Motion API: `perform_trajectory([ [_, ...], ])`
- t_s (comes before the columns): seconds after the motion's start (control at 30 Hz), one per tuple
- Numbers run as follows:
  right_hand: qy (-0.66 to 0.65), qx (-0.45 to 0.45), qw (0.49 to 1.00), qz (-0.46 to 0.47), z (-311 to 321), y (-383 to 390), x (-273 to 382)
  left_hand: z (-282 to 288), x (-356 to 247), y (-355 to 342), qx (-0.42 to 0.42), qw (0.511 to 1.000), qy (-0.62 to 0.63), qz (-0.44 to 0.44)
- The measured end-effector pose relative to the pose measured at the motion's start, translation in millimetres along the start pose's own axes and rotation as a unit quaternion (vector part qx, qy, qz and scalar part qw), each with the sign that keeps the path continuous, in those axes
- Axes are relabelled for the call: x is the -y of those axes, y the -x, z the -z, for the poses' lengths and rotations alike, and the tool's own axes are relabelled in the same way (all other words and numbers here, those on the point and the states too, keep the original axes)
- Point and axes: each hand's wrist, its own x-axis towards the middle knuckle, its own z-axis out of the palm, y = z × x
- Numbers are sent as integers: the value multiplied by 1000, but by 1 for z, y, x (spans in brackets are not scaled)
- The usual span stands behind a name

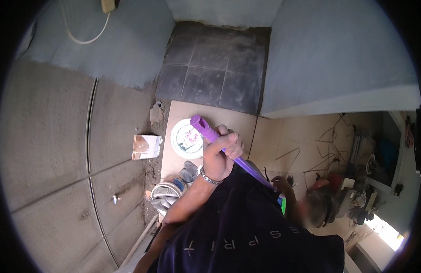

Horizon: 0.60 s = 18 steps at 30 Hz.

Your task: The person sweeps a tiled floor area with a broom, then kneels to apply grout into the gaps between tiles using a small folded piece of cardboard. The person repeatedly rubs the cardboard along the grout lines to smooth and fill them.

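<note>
A long purple pole (251, 170), like a broom or mop handle, slants across the front of my dark shirt. My left hand (221, 152) is wrapped round it just below its hollow-looking upper end, with a metal watch on that wrist. Lower right, my right hand (281, 183) is closed round the pole farther down, partly in shadow. A bright green piece (283, 204) shows below that hand; whether it joins the pole I cannot tell. Beyond my left hand, a round white lid or bucket top (185, 138) with pink handwriting rests on the beige tiles.
Left of my forearm stands a bucket (167, 193) with grey cloth or gloves on it. A cardboard box (146, 147) lies by the rough concrete floor (51, 150). Dark tiles (208, 68) fill the far alcove. Bent rods (328, 145) and clutter (356, 200) lie right.
</note>
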Motion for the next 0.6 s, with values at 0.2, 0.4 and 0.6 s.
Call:
perform_trajectory([
  [0.2,-28,2,999,15,-1,-45,88,-22,-36,-108,9,1000,11,23],
  [0.4,-24,-8,1000,2,-23,-125,211,-23,-79,-232,60,998,-30,20],
  [0.6,-53,1,981,184,-90,-193,414,-19,-195,-340,-17,990,-117,-78],
])
